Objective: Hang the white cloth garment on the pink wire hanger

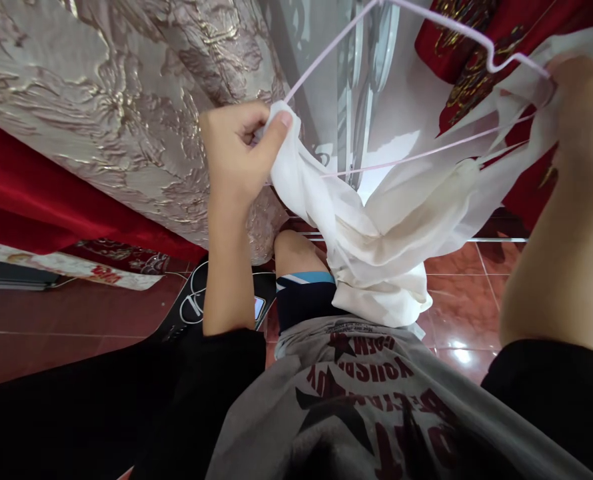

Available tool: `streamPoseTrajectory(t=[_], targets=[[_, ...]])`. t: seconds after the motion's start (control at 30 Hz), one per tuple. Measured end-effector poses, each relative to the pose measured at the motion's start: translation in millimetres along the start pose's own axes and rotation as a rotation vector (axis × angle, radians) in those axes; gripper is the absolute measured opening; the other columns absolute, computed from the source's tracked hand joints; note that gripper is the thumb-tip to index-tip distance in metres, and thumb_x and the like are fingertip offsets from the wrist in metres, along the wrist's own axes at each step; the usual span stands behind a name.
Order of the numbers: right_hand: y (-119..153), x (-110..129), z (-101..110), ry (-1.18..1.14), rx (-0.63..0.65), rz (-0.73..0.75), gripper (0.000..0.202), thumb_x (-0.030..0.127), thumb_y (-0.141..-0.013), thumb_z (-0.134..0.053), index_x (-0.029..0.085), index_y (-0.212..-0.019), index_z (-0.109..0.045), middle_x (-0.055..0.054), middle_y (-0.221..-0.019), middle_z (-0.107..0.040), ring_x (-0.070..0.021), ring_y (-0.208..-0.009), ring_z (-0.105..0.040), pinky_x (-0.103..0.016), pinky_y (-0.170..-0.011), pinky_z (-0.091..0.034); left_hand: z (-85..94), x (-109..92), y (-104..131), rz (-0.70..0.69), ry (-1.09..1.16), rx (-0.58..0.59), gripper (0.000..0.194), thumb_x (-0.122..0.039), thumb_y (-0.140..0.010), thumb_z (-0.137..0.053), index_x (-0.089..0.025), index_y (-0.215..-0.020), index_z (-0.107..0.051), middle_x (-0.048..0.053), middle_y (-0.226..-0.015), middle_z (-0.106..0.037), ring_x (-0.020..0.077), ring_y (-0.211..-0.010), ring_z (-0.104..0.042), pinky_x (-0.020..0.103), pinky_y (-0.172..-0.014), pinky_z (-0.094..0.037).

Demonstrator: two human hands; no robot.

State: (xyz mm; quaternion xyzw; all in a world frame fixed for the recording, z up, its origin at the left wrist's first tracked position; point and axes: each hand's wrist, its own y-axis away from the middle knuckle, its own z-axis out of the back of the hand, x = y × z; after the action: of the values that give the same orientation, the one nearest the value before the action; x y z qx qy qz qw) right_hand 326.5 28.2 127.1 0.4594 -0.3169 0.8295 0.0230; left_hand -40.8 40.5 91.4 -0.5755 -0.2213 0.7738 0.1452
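Observation:
A thin white garment (pixel 376 233) hangs in folds in front of my body, its lower part bunched near my thigh. Inside it is a pale pink clothes hanger (pixel 439 23), whose lower bar runs across the opening. My left hand (pixel 244 147) pinches the garment's cloth at the hanger's left end, thumb on top. Over at the right edge, my right hand (pixel 576 87) is closed at the hanger's other end, where the sheer cloth gathers. Its fingertips are mostly hidden, and part of the hand is cut off by the frame.
A pale embossed fabric (pixel 121 113) hangs on the left, with red cloth (pixel 76 193) beside it. Red garments with gold embroidery (pixel 461 60) hang at upper right. A black seat-like surface (pixel 171 327) holds a white cable (pixel 191 307) and a phone (pixel 259 307). The floor is red tile (pixel 461 293).

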Motion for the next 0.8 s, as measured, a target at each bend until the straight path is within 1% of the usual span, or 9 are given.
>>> streamPoseTrajectory(t=[0.13, 0.3, 0.4, 0.47, 0.53, 0.57, 0.63, 0.7, 0.8], targets=[[10.8, 36.0, 4.4, 0.354, 0.078, 0.003, 0.024, 0.03, -0.091, -0.052, 0.019, -0.09, -0.074, 0.009, -0.086, -0.066, -0.0121, -0.096, -0.061, -0.038, -0.077, -0.031, 5.4, 1.7, -5.5, -0.056, -0.078, 0.06, 0.044, -0.015, -0.093, -0.074, -0.016, -0.054, -0.055, -0.001, -0.065, -0.03, 0.0125, -0.065, -0.027, 0.027, -0.067, -0.031], [18.3, 48.9, -43.7, 0.004, 0.168, 0.137, 0.023, 0.019, -0.096, -0.052, 0.015, -0.074, -0.056, 0.003, -0.074, -0.056, -0.0023, -0.068, -0.048, -0.025, -0.069, -0.038, 6.4, 4.1, -7.5, -0.09, -0.09, 0.045, 0.042, -0.015, -0.089, -0.078, -0.018, -0.054, -0.054, 0.0, -0.063, -0.032, 0.0133, -0.066, -0.026, 0.027, -0.065, -0.031], [19.5, 40.7, -66.1, -0.04, 0.172, 0.136, 0.035, 0.023, -0.105, -0.038, 0.016, -0.072, -0.046, 0.001, -0.069, -0.052, -0.0047, -0.068, -0.049, -0.024, -0.07, -0.044, 6.9, 1.9, -6.6, -0.029, -0.086, -0.029, 0.047, -0.015, -0.09, -0.078, -0.017, -0.053, -0.048, 0.0, -0.066, -0.03, 0.0126, -0.068, -0.026, 0.025, -0.069, -0.035], [18.4, 40.7, -63.2, 0.067, 0.142, 0.103, 0.046, 0.035, -0.106, -0.03, 0.018, -0.064, -0.038, 0.002, -0.061, -0.04, -0.0066, -0.066, -0.045, -0.027, -0.07, -0.043, 7.6, 0.1, -6.6, 0.005, -0.085, -0.059, 0.054, -0.017, -0.091, -0.078, -0.017, -0.052, -0.041, 0.001, -0.068, -0.026, 0.0129, -0.069, -0.023, 0.024, -0.071, -0.038], [14.7, 46.3, -48.9, 0.251, 0.112, 0.001, 0.048, 0.04, -0.1, -0.034, 0.018, -0.058, -0.03, 0.001, -0.057, -0.025, -0.0067, -0.064, -0.04, -0.03, -0.07, -0.039, 7.5, -0.3, -7.1, 0.019, -0.075, -0.067, 0.059, -0.02, -0.092, -0.078, -0.017, -0.052, -0.035, 0.001, -0.07, -0.024, 0.0136, -0.07, -0.022, 0.023, -0.073, -0.04], [11.9, 49.3, -39.9, 0.334, 0.12, -0.026, 0.046, 0.04, -0.097, -0.039, 0.017, -0.057, -0.032, 0.001, -0.057, -0.025, -0.0066, -0.064, -0.04, -0.032, -0.07, -0.039, 7.0, 0.1, -7.3, 0.02, -0.07, -0.071, 0.06, -0.021, -0.093, -0.077, -0.017, -0.052, -0.033, 0.002, -0.07, -0.024, 0.0138, -0.07, -0.021, 0.023, -0.074, -0.04], [6.2, 51.8, -24.1, 0.45, 0.172, 0.009, 0.04, 0.039, -0.092, -0.046, 0.016, -0.061, -0.052, 0.001, -0.058, -0.04, -0.0085, -0.067, -0.047, -0.036, -0.073, -0.04, 5.1, 2.0, -7.5, 0.011, -0.065, -0.083, 0.061, -0.025, -0.096, -0.073, -0.017, -0.053, -0.031, 0.002, -0.072, -0.023, 0.0137, -0.071, -0.021, 0.023, -0.075, -0.041], [4.5, 47.0, -16.2, 0.478, 0.189, 0.143, 0.036, 0.041, -0.092, -0.052, 0.013, -0.083, -0.072, -0.003, -0.073, -0.06, -0.0113, -0.075, -0.055, -0.038, -0.077, -0.042, 2.0, 4.3, -7.1, -0.009, -0.072, -0.081, 0.061, -0.027, -0.101, -0.067, -0.016, -0.053, -0.03, 0.001, -0.072, -0.023, 0.0132, -0.07, -0.021, 0.022, -0.075, -0.04], [18.4, 31.9, -24.4, 0.373, 0.037, 0.365, 0.032, 0.033, -0.095, -0.053, 0.012, -0.107, -0.075, -0.007, -0.1, -0.07, -0.0138, -0.089, -0.061, -0.033, -0.078, -0.045, -5.0, 7.6, -6.2, 0.015, -0.049, -0.096, 0.059, -0.027, -0.103, -0.064, -0.016, -0.055, -0.031, 0.001, -0.071, -0.025, 0.0118, -0.071, -0.027, 0.022, -0.078, -0.041]])
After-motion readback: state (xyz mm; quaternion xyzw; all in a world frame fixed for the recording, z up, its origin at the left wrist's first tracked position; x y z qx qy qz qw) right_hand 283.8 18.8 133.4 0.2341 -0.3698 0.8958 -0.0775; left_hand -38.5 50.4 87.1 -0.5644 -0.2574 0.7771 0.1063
